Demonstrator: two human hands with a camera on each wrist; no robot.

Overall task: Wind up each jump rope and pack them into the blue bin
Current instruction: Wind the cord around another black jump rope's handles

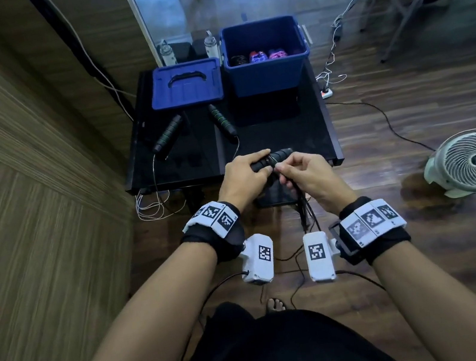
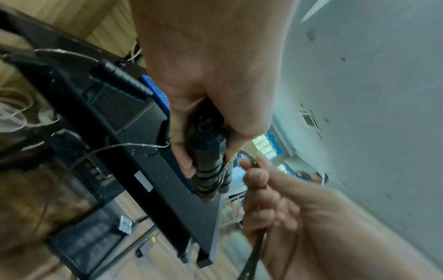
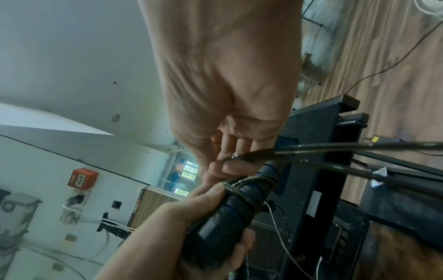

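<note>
My left hand grips the handles; my right hand pinches the cord beside them.

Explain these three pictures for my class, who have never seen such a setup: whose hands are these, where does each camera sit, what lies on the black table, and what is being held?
There is no machine here: a person works with bare hands, wearing cameras. The wide picture comes from a head camera looking down; the other two come from cameras strapped to each wrist, looking along the fingers.

The left hand grips the black handles of a jump rope, held together. The right hand pinches its dark cord and appears to be winding it around them.

On the black table lie a second rope's green-ringed handles, the blue lid, and the open blue bin with several wound ropes inside.
</note>
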